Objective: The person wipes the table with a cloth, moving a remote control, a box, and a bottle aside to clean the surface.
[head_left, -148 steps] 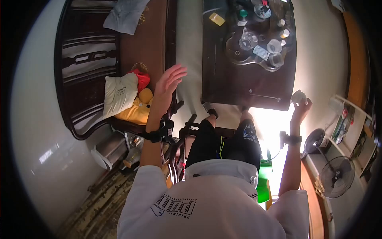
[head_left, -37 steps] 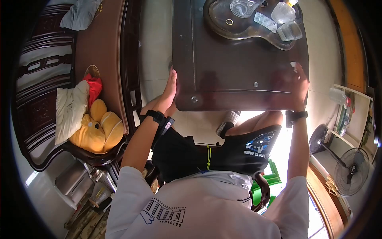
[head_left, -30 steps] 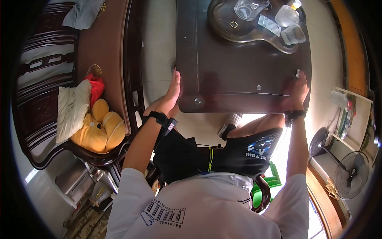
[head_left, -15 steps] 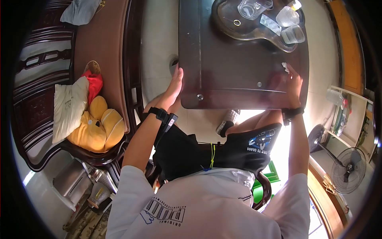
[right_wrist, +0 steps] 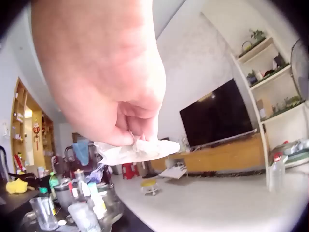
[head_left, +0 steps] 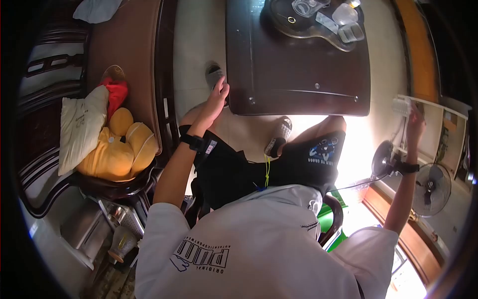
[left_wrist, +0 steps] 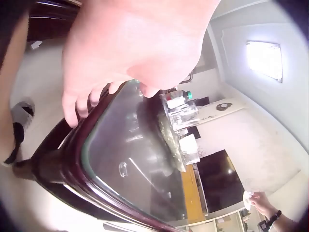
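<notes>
My right hand [head_left: 416, 124] is out past the right side of the dark wooden table [head_left: 298, 65]. Its fingers pinch a crumpled white tissue [right_wrist: 137, 152], seen clearly in the right wrist view. At the table's left edge is my left hand [head_left: 215, 102], fingers fairly straight and nothing in its grasp. In the left wrist view those fingers [left_wrist: 71, 108] hang beside the table's rim, overlapping it. Toward the table's far right lies a curved tray [head_left: 286, 32] bearing a glass pitcher [head_left: 306, 7], clear plastic containers [head_left: 351, 33] and a small ring [head_left: 291, 20].
A white shelf unit [head_left: 440, 107] and a standing fan [head_left: 431, 189] are on the right, with a clear bottle [right_wrist: 277, 173] near the shelves. To the left runs a wooden bench [head_left: 129, 55] with yellow plush [head_left: 107, 159] and a cream pillow [head_left: 82, 129].
My right hand, earlier moving over the table's right side with the tissue, has swung off the table to the right. My left hand stays near the left edge.
</notes>
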`<state>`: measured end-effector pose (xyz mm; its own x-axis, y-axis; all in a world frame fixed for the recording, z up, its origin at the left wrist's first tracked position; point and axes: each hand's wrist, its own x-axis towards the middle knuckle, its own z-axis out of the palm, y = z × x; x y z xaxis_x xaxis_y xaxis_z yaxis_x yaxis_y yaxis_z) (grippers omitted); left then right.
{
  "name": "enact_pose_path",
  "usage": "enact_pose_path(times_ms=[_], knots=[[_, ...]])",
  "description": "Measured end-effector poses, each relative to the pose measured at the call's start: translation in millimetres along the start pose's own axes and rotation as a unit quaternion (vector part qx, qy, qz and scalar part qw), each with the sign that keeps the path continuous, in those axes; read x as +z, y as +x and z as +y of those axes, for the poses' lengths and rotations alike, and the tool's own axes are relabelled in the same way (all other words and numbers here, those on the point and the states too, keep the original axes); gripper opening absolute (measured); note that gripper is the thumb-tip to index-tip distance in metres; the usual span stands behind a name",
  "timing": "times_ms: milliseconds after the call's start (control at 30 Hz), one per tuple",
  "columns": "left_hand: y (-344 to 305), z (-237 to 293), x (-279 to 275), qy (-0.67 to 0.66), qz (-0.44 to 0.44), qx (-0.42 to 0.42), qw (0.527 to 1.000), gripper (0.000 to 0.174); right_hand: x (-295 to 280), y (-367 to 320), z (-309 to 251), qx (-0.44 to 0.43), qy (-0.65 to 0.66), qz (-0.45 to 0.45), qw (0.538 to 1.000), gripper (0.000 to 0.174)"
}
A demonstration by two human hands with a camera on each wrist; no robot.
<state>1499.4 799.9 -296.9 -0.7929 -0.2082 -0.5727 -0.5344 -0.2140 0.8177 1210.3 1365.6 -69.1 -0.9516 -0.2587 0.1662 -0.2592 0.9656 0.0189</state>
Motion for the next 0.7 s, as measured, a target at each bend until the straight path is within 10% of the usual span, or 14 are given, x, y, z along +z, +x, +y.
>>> enact_pose_path(times_ms=[467,700], knots=[[-74,1,-26,0.046,-0.071,0.067,0.994,0.042,-268,-368,307,0.121,-0.145,-0.018,0.982,0.038],[-73,-1,-23,0.076,-0.154,0.100,0.980,0.038,-348,-497,294,0.273,-0.227,-0.042,0.934,0.038]])
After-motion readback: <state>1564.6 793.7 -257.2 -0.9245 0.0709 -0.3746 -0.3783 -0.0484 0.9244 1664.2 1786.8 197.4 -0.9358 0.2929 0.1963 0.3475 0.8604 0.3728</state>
